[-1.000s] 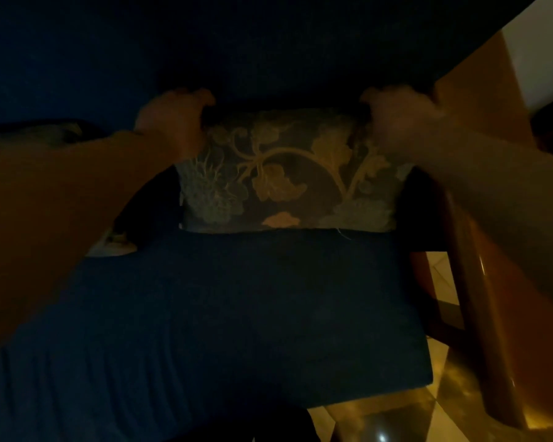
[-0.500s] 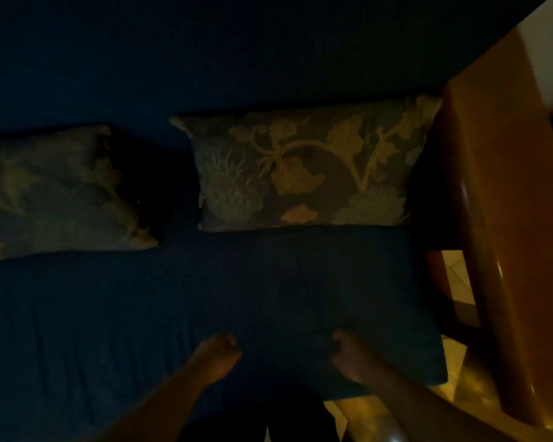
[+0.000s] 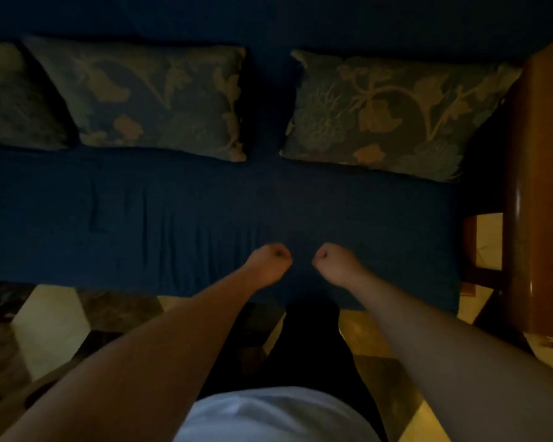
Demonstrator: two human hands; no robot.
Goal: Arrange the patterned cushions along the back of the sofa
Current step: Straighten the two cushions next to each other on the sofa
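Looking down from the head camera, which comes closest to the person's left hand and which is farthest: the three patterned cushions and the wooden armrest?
From the left hand:
1. Middle floral patterned cushion, up and left.
2. Right-end floral patterned cushion, up and right; nearly tied with the first.
3. Orange-brown wooden armrest, far right.
4. Left-edge patterned cushion, far left; close to third.

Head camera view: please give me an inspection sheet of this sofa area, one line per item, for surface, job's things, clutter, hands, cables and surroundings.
Surface: dark blue sofa seat, slightly wrinkled, bare in front of the cushions.
Job's things: right patterned cushion and middle patterned cushion lean on the sofa back with a gap between them; a third cushion at the left edge overlaps the middle one.
Clutter: nothing seen.
Hands: left hand and right hand closed in fists, empty, over the seat's front edge.
Cables: nothing seen.
Surroundings: wooden furniture at the sofa's right; tiled floor; very dim light.
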